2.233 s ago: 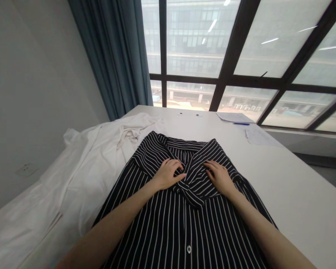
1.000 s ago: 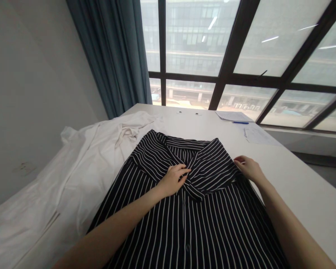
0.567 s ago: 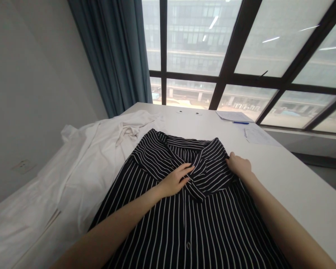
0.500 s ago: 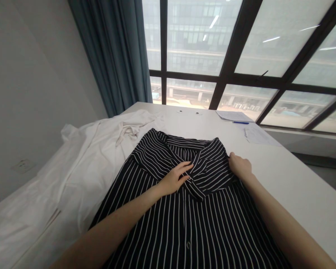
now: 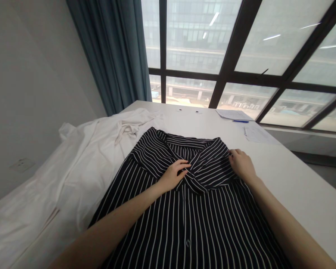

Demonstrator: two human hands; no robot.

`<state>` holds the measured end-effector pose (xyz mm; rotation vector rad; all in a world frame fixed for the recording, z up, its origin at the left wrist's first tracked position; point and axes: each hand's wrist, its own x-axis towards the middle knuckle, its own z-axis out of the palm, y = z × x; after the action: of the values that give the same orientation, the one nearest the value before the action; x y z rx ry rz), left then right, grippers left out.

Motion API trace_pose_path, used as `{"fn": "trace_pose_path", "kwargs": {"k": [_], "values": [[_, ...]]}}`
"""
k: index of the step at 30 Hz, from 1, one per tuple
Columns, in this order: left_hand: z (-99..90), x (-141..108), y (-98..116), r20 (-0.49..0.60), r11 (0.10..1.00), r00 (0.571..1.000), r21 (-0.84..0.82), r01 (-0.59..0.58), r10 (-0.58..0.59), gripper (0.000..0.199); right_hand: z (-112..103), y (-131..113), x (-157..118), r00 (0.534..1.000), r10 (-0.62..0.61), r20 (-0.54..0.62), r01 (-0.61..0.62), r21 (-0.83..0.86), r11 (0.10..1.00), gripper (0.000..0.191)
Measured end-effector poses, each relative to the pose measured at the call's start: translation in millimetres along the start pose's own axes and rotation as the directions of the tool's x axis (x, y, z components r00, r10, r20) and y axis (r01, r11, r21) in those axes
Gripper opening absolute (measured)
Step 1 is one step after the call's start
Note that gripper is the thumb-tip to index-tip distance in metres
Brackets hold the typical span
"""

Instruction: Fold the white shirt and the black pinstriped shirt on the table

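Observation:
A black shirt with white stripes (image 5: 162,220) lies front side up before me, its neckline toward the window. My left hand (image 5: 172,175) rests on the shirt just below the V of the collar, where the front panels overlap. Its thumb and fingers are apart, and the fabric under them lies flat with no visible grip. At the right shoulder edge, my right hand (image 5: 242,164) has its fingers bent and pinched on the striped cloth. A dark button (image 5: 188,243) shows low on the front placket.
White cloth (image 5: 81,168) lies bunched along the left side of the white table (image 5: 294,190). Toward the far right are paper sheets (image 5: 259,135) and a blue pen (image 5: 240,121). A blue curtain (image 5: 117,56) hangs beside the large window.
My left hand has shifted slightly left. My right hand's fingers have changed position at the shoulder edge. The pointed end of the collar overlap lies a little farther up and right.

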<state>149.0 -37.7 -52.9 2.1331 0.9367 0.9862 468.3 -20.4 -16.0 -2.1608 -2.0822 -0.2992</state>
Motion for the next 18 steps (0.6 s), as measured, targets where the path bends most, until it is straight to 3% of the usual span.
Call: {"fn": "trace_pose_path", "kwargs": {"k": [6, 11, 13, 15, 18], "values": [[-1.2, 1, 3, -0.065, 0.998, 0.997, 0.047, 0.032, -0.029, 0.026, 14, -60, -8, 0.961, -0.277, -0.018, 0.277, 0.141, 0.950, 0.038], [-0.2, 1, 5, -0.089, 0.974, 0.994, 0.211, 0.078, -0.061, 0.022, 25, -89, -38, 0.950, -0.310, -0.047, 0.313, 0.152, 0.937, 0.045], [0.5, 1, 5, -0.066, 0.963, 0.996, 0.261, 0.074, -0.058, 0.021, 19, -92, -52, 0.941, -0.317, -0.118, 0.332, 0.152, 0.931, 0.045], [0.8, 1, 5, -0.057, 0.964, 0.997, 0.257, 0.073, -0.061, 0.021, 6, -93, -66, 0.904, -0.387, -0.182, 0.418, 0.193, 0.888, 0.040], [0.6, 2, 5, -0.087, 0.976, 0.992, 0.192, 0.103, -0.087, 0.022, -15, -93, -87, 0.836, -0.523, -0.168, 0.549, 0.279, 0.788, 0.028]]}}
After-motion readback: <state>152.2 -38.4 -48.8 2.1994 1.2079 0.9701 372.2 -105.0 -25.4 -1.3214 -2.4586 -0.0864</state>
